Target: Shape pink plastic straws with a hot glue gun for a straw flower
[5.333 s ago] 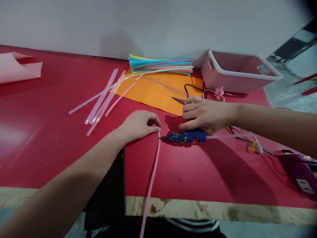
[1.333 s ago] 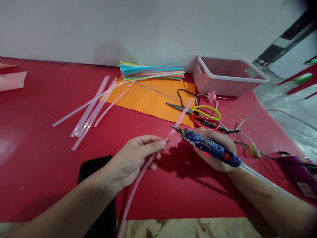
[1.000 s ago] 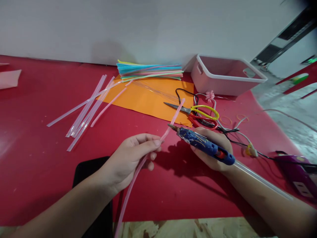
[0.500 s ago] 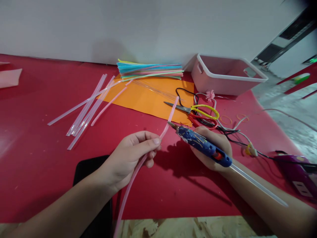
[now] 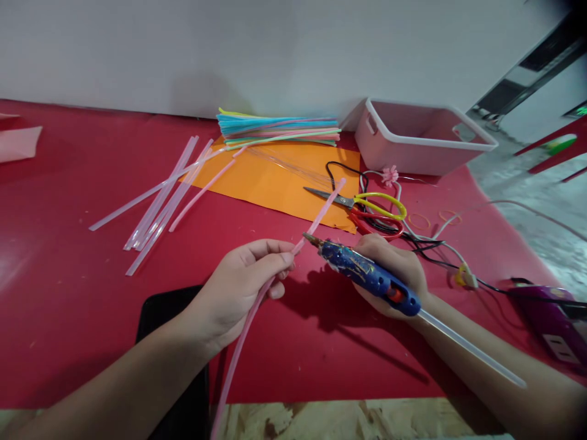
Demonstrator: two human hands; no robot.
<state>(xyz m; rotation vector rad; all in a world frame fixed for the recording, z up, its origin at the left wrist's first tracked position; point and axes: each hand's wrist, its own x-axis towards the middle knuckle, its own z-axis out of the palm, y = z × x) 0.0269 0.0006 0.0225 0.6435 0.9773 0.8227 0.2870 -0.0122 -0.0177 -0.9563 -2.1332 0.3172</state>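
Note:
My left hand (image 5: 257, 287) pinches a long, thin pink straw (image 5: 326, 211) between thumb and fingers. The straw's upper end slants up to the right over the orange sheet, and its lower end hangs past the front edge of the table. In my right hand (image 5: 397, 269) is a blue glue gun (image 5: 362, 270) with worn, glue-smeared paint. Its metal nozzle meets the straw just above my left fingertips; whether glue is coming out cannot be seen. A clear glue stick (image 5: 472, 348) juts from the gun's back end. Scissors (image 5: 380, 208) with yellow and red handles lie behind the gun.
An orange sheet (image 5: 275, 183) lies under a bundle of coloured straws (image 5: 275, 130). Translucent sticks (image 5: 160, 208) are scattered left. A pink bin (image 5: 422, 143), tangled cords (image 5: 426, 244) and a purple power strip (image 5: 545, 318) stand right. A black flat object (image 5: 169, 305) is under my left forearm.
The glue gun's nozzle has slid down the straw to the left, closer to my left fingers. The straw's upper end has tilted further right.

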